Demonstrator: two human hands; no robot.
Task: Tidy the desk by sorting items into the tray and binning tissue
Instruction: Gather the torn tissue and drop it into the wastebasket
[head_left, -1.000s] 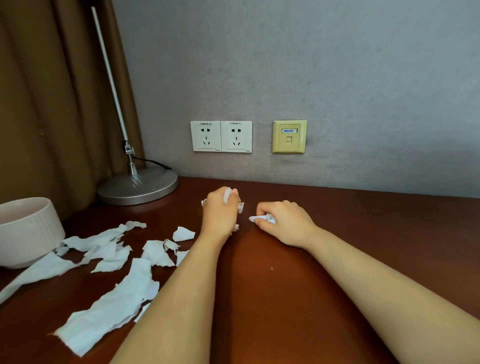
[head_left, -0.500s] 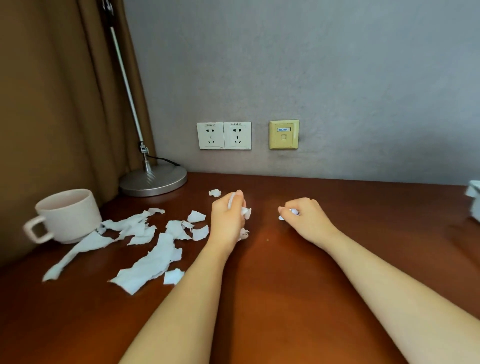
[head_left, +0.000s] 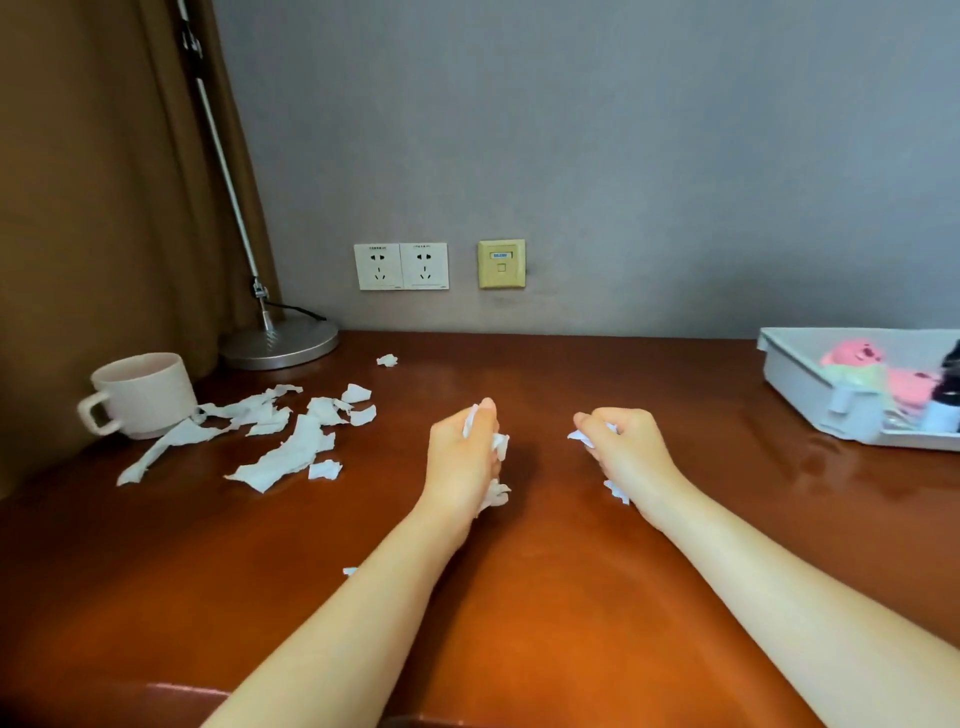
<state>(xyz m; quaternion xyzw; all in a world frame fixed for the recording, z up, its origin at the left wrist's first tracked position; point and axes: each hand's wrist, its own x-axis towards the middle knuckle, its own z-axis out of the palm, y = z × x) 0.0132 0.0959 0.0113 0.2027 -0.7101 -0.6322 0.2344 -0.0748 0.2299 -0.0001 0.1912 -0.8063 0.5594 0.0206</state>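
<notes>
The left hand (head_left: 462, 457) is closed around a wad of tissue scraps (head_left: 500, 448); white edges protrude above the thumb and below the palm. The right hand (head_left: 629, 451) is likewise curled on a smaller wad (head_left: 583, 439), with one shred hanging beneath the wrist. Both hands sit low over the middle of the table (head_left: 519, 613), knuckles up. This posture suits compacting loose paper into a fist so that nothing drops in transit.

The larger share of torn tissue (head_left: 291, 457) lies spread on the table to the left, its far end touching the foot of a mug (head_left: 140, 395). One stray piece (head_left: 387, 359) lies near the lamp base (head_left: 280, 343), and another (head_left: 349, 570) lies beside the left forearm.

Containers:
- The tray (head_left: 795, 382) stands at the right edge of the table. It holds a pink plush toy (head_left: 857, 356) and a dark bottle (head_left: 949, 374); other contents are cut off by the frame.
- The mug's interior is not visible.
- No bin is in view.

Assessment: tissue collection appears partly complete, and disposal is not yet done.
</notes>
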